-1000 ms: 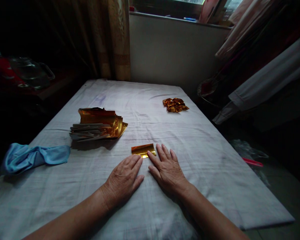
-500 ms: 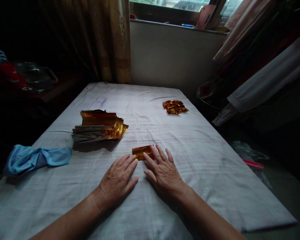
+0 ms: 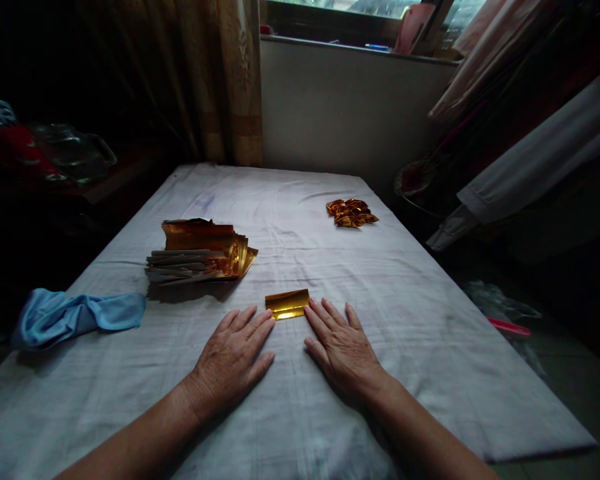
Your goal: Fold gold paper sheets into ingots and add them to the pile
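A shiny gold foil paper [image 3: 287,304], folded into a narrow strip, lies on the white cloth in front of me. My left hand [image 3: 235,353] rests flat with its fingers stretched out, the index fingertip on the strip's lower left corner. On the other side, my right hand [image 3: 344,347] also lies flat, its fingertips at the strip's right end. A stack of gold foil sheets [image 3: 200,250], bent over with grey backs showing, sits at the left beyond my hands. Several folded gold foil pieces [image 3: 351,213] are heaped at the far right of the table.
A blue cloth [image 3: 80,317] lies at the table's left edge. The table [image 3: 430,373] has a wrinkled white cover. Hanging clothes [image 3: 535,167] crowd the right side, a curtain [image 3: 235,87] and window sill stand behind, and a glass jug [image 3: 75,153] is at the left.
My right hand has slid right along the strip, off its surface to its right end, uncovering it. My left hand has barely moved.
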{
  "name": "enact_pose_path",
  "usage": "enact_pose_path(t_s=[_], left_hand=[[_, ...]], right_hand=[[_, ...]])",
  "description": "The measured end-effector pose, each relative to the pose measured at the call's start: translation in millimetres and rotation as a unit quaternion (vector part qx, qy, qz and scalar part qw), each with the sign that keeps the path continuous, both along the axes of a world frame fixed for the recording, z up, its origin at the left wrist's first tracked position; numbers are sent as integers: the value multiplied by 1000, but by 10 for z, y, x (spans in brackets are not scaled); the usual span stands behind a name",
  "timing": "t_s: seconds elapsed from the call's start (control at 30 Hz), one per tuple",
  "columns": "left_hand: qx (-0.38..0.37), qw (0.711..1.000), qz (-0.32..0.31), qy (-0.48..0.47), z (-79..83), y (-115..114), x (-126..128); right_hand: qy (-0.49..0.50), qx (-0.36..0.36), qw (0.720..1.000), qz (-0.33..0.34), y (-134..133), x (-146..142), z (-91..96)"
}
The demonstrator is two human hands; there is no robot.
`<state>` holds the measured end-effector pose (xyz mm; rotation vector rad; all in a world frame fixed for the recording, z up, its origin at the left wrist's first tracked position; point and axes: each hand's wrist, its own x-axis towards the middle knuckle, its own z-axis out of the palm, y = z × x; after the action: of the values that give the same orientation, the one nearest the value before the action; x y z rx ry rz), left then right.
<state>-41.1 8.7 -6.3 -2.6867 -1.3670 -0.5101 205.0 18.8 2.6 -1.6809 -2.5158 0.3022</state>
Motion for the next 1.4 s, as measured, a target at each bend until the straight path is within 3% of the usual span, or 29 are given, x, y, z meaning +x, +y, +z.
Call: enact_pose_path(t_s=[0.13,0.23,0.43,0.57,0.73,0.97,1.23,1.4], left_hand=[[2,1000,4,14,117,31,83],[5,999,19,35,165,48,302],[-14,1000,-4,26,-3,72,669],[-19,999,0,46,-55,40,489],[-22,999,6,46,9,-30,208],[-27,1000,-5,-6,120,104,144],[-58,996,-19,-65,144,467,168],[-85,989,-18,-124,90,478,146]], right_hand=[[-11,-10,1000,-2,9,41,-21],[-8,-19,1000,-3,15,31,-24],[-3,-15,1000,-7,12,17,-22],[1,-9,1000,-8,5,20,-15],[6,9,1000,-3,-17,13,-29],[40,98,994,0,-8,30,-29],[122,142,982,36,457,135,142],[205,160,965,18,624,94,28]])
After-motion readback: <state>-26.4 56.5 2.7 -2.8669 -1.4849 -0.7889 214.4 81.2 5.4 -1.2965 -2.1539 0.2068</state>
